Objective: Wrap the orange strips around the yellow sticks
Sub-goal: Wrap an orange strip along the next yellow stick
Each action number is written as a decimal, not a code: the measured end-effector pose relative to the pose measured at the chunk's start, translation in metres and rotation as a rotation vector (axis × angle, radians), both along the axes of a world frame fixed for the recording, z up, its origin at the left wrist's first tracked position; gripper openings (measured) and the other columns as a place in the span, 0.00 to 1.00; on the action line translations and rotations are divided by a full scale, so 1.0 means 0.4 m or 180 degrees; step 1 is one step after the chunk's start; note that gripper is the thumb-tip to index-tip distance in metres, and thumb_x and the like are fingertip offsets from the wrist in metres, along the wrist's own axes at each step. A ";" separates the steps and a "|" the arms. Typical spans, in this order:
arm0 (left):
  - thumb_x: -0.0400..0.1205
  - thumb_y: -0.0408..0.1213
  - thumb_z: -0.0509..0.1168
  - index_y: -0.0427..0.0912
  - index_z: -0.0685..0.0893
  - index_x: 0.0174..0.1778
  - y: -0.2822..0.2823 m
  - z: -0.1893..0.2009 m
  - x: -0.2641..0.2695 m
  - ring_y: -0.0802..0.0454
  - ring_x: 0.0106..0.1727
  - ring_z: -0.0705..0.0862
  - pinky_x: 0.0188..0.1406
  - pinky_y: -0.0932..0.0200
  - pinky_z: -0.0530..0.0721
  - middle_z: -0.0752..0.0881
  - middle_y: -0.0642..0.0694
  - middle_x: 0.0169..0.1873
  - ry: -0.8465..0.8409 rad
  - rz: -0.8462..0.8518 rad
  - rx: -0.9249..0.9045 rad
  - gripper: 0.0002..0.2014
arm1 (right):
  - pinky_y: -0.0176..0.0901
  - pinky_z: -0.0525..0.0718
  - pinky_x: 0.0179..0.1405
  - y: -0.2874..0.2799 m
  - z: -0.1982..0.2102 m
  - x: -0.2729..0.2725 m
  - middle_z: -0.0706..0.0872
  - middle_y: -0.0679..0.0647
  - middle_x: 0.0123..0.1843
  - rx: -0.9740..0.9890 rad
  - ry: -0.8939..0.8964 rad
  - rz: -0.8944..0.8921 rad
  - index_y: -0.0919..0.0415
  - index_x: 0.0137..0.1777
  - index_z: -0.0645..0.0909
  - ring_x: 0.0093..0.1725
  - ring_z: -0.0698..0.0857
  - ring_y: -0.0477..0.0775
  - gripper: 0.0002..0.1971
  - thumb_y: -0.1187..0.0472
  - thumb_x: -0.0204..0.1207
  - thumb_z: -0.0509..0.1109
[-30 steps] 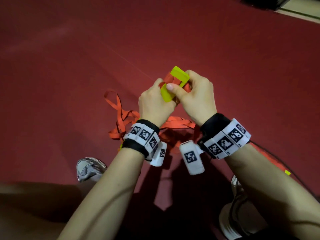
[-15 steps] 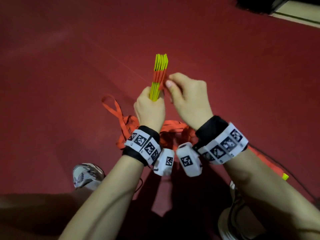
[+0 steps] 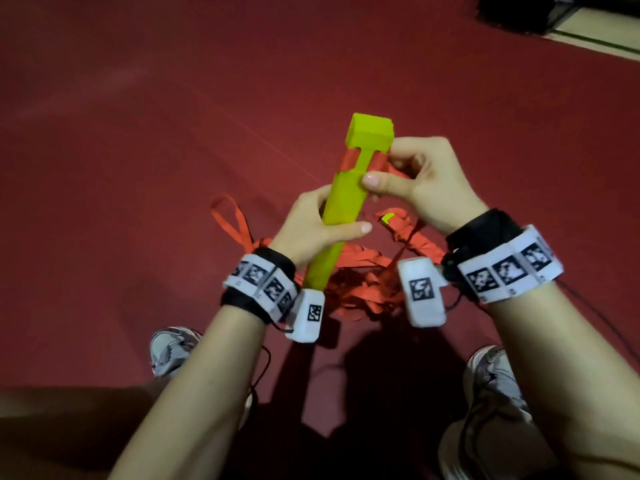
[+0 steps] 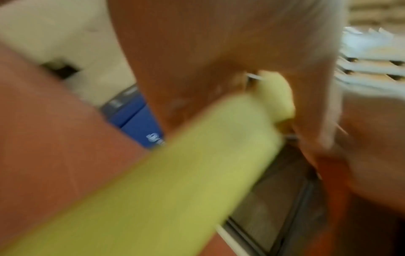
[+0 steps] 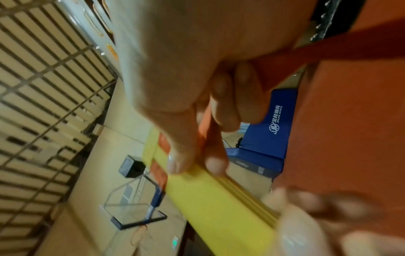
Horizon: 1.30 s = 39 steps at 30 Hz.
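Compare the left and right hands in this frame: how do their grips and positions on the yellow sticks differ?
The left hand grips the lower part of the yellow sticks, fingers curled round the bundle; the right hand works near the top, thumb on the sticks. The right hand also holds the orange strip where it crosses the bundle; the left hand touches no strip that shows. Both hold the same bundle above the red floor.

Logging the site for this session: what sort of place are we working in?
Most likely an indoor sports hall or gym. The red floor looks like sports flooring, blue padded mats with a sports logo stand by the wall, and a basketball backboard shows in the right wrist view.
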<state>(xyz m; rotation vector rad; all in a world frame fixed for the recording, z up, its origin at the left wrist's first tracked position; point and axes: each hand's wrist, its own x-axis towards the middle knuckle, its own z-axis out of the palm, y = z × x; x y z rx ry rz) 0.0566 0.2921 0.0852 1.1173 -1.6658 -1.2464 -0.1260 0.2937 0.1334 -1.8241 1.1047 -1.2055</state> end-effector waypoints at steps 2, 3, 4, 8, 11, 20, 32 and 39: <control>0.74 0.32 0.78 0.40 0.88 0.53 -0.008 -0.016 0.012 0.44 0.44 0.92 0.52 0.50 0.90 0.91 0.34 0.44 0.0341 -0.0485 0.0470 0.13 | 0.59 0.79 0.35 0.000 0.012 -0.007 0.86 0.64 0.31 0.0014 0.0006 0.0263 0.72 0.42 0.86 0.31 0.81 0.58 0.11 0.62 0.76 0.79; 0.75 0.28 0.76 0.36 0.87 0.50 -0.007 -0.021 0.008 0.46 0.36 0.89 0.44 0.54 0.88 0.88 0.31 0.39 0.0575 -0.0510 0.0610 0.09 | 0.60 0.76 0.32 -0.001 0.013 -0.004 0.85 0.66 0.30 -0.0001 0.0041 0.0222 0.73 0.42 0.86 0.29 0.80 0.59 0.14 0.60 0.75 0.79; 0.75 0.27 0.74 0.34 0.85 0.45 0.001 -0.015 -0.005 0.49 0.28 0.84 0.35 0.57 0.85 0.84 0.32 0.33 0.0766 -0.0425 0.0711 0.06 | 0.60 0.74 0.29 0.000 0.013 0.001 0.85 0.67 0.29 -0.0023 0.0076 0.0117 0.72 0.41 0.86 0.27 0.78 0.60 0.15 0.57 0.74 0.80; 0.73 0.32 0.71 0.39 0.77 0.33 0.014 -0.032 -0.036 0.54 0.20 0.65 0.24 0.59 0.64 0.69 0.48 0.19 0.1106 0.0044 0.0854 0.08 | 0.32 0.70 0.24 -0.001 0.032 -0.012 0.88 0.59 0.27 0.0045 0.0113 -0.0225 0.60 0.34 0.85 0.20 0.75 0.40 0.10 0.61 0.73 0.81; 0.74 0.34 0.71 0.40 0.74 0.35 0.010 -0.034 -0.040 0.54 0.21 0.63 0.25 0.59 0.61 0.66 0.50 0.20 0.1206 0.0131 0.0845 0.10 | 0.28 0.72 0.29 -0.001 0.058 -0.031 0.89 0.54 0.30 -0.0035 0.0451 -0.0265 0.62 0.38 0.87 0.23 0.79 0.38 0.06 0.63 0.77 0.77; 0.65 0.29 0.69 0.38 0.78 0.32 0.013 -0.030 -0.028 0.55 0.21 0.64 0.26 0.57 0.59 0.67 0.49 0.19 0.1222 -0.0343 0.0998 0.06 | 0.34 0.74 0.37 -0.010 0.068 -0.033 0.89 0.44 0.29 -0.0676 0.0921 -0.1047 0.57 0.38 0.87 0.29 0.84 0.39 0.07 0.57 0.76 0.73; 0.79 0.48 0.69 0.47 0.80 0.30 0.045 -0.017 -0.097 0.43 0.30 0.77 0.33 0.50 0.73 0.80 0.45 0.25 -0.0112 0.1851 -0.0087 0.13 | 0.50 0.76 0.34 0.047 0.068 0.066 0.76 0.46 0.24 -0.0870 0.1382 -0.1148 0.55 0.39 0.82 0.27 0.73 0.52 0.16 0.41 0.73 0.72; 0.73 0.49 0.75 0.41 0.70 0.54 0.074 -0.056 -0.115 0.37 0.48 0.84 0.42 0.44 0.78 0.82 0.42 0.45 -0.0603 0.1369 -0.0455 0.25 | 0.53 0.73 0.34 0.029 0.041 0.059 0.74 0.48 0.27 -0.0666 0.1253 -0.1382 0.59 0.39 0.79 0.31 0.74 0.59 0.20 0.41 0.70 0.75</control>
